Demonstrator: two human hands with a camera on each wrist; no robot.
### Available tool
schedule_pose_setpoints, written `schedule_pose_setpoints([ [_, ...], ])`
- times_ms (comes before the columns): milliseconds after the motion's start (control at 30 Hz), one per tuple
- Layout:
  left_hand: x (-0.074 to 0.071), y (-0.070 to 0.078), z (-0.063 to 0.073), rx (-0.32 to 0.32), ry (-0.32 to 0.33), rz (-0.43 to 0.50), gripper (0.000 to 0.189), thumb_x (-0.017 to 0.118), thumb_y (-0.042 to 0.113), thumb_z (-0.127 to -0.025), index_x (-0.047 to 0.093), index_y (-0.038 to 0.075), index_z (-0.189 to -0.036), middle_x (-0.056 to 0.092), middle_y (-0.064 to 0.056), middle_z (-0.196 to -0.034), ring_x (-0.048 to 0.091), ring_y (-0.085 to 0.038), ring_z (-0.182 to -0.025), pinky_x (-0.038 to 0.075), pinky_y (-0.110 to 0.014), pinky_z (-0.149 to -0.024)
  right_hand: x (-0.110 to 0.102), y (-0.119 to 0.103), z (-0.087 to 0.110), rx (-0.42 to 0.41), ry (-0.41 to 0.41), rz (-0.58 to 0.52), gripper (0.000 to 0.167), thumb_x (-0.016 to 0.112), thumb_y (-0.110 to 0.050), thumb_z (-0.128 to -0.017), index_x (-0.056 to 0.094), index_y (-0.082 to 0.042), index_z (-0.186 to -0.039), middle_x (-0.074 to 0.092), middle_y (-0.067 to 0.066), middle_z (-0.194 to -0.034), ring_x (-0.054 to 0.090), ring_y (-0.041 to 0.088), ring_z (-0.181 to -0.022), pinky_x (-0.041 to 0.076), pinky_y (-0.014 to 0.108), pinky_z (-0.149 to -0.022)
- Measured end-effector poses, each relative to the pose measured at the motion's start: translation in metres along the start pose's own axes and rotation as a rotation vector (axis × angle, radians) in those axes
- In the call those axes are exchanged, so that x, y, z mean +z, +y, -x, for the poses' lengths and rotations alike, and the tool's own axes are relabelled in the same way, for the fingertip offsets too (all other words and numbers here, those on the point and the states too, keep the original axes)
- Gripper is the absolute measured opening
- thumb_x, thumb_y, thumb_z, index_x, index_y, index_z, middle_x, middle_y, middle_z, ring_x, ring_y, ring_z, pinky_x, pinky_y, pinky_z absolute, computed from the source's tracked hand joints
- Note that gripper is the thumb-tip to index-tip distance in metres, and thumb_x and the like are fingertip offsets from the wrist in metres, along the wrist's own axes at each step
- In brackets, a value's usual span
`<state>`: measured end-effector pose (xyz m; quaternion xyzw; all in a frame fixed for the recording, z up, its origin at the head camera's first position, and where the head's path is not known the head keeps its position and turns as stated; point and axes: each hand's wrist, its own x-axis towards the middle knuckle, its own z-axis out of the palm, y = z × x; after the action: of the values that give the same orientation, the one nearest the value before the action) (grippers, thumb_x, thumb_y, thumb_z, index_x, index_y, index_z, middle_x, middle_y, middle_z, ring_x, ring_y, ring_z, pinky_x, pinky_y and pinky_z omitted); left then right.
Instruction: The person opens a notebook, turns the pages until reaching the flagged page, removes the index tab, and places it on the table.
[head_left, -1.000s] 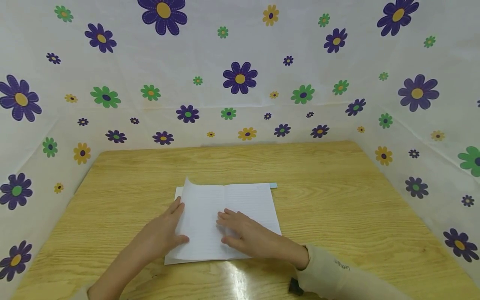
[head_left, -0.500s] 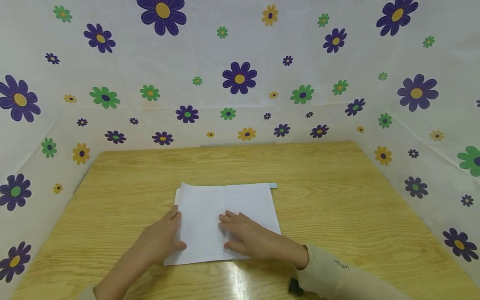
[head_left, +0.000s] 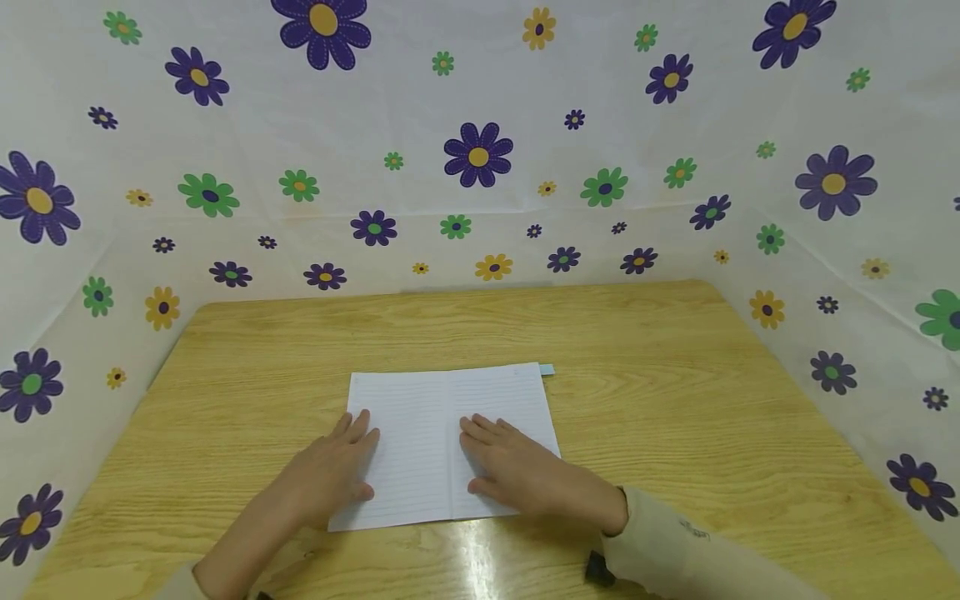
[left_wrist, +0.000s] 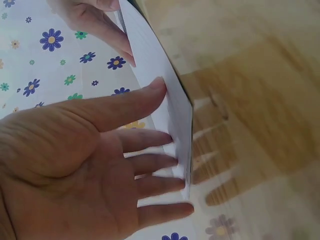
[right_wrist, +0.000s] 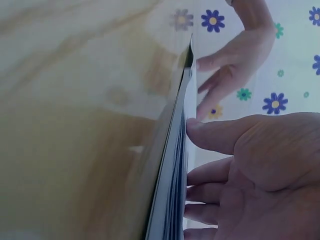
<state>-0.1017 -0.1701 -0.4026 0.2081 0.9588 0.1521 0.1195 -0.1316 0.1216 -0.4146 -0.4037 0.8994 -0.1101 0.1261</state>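
Note:
An open notebook (head_left: 412,450) with lined white pages lies flat on the wooden table, its fold running down the middle. My left hand (head_left: 333,467) rests at the left page's outer edge, fingers spread over the paper. In the left wrist view the left hand's (left_wrist: 95,160) straight fingertips and thumb touch the page. On the right page lies my right hand (head_left: 517,467), fingers extended, close to the fold. The right wrist view shows the stacked page edges (right_wrist: 172,185) of the notebook beneath the right hand's (right_wrist: 260,175) thumb and fingertips. A light blue tab (head_left: 547,369) sticks out at the top right corner.
The glossy wooden table (head_left: 637,375) extends around the notebook. A white cloth with printed flowers (head_left: 480,100) stands behind it and along both sides. A small black object (head_left: 598,570) shows beside the right sleeve (head_left: 690,542).
The raised left page has come down flat, and its curled top corner is gone. My left fingers have moved onto the page; my right hand has shifted slightly right, off the fold.

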Motion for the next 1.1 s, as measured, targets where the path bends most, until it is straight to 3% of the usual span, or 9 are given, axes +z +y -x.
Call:
schedule_pose_setpoints([
  [200, -0.001, -0.005, -0.003, 0.019, -0.081, 0.050, 0.071, 0.078, 0.018, -0.091, 0.047, -0.014, -0.146, 0.031, -0.036, -0.158, 0.027, -0.056, -0.146, 0.031, -0.064, -0.115, -0.003, 0.024, 0.014, 0.076, 0.021, 0.006, 0.069, 0.066, -0.032, -0.102, 0.041, 0.009, -0.152, 0.032, 0.026, -0.162, 0.027, 0.040, -0.152, 0.025, 0.059, -0.121],
  [500, -0.001, -0.004, -0.002, 0.023, -0.087, 0.034, 0.076, 0.078, 0.027, -0.093, 0.045, -0.015, -0.146, 0.029, -0.038, -0.158, 0.025, -0.057, -0.146, 0.031, -0.065, -0.115, -0.015, 0.059, 0.041, 0.181, 0.043, -0.035, 0.072, 0.066, -0.034, -0.102, 0.040, 0.012, -0.151, 0.032, 0.027, -0.162, 0.026, 0.044, -0.152, 0.024, 0.067, -0.118],
  [833, 0.000, -0.006, -0.003, -0.009, -0.087, 0.060, 0.078, 0.081, 0.028, -0.089, 0.046, -0.013, -0.147, 0.026, -0.041, -0.157, 0.022, -0.063, -0.144, 0.035, -0.069, -0.110, -0.017, 0.070, 0.046, 0.157, 0.043, -0.074, 0.069, 0.067, -0.029, -0.102, 0.041, 0.013, -0.150, 0.033, 0.030, -0.160, 0.027, 0.046, -0.150, 0.028, 0.064, -0.118],
  [1100, 0.000, -0.006, -0.003, -0.002, -0.076, 0.088, 0.079, 0.082, 0.024, -0.087, 0.045, -0.014, -0.147, 0.027, -0.043, -0.156, 0.024, -0.063, -0.143, 0.033, -0.068, -0.112, -0.022, 0.069, 0.045, 0.128, 0.061, -0.044, 0.052, 0.072, -0.017, -0.098, 0.057, 0.013, -0.138, 0.047, 0.029, -0.151, 0.041, 0.045, -0.144, 0.038, 0.058, -0.114],
])
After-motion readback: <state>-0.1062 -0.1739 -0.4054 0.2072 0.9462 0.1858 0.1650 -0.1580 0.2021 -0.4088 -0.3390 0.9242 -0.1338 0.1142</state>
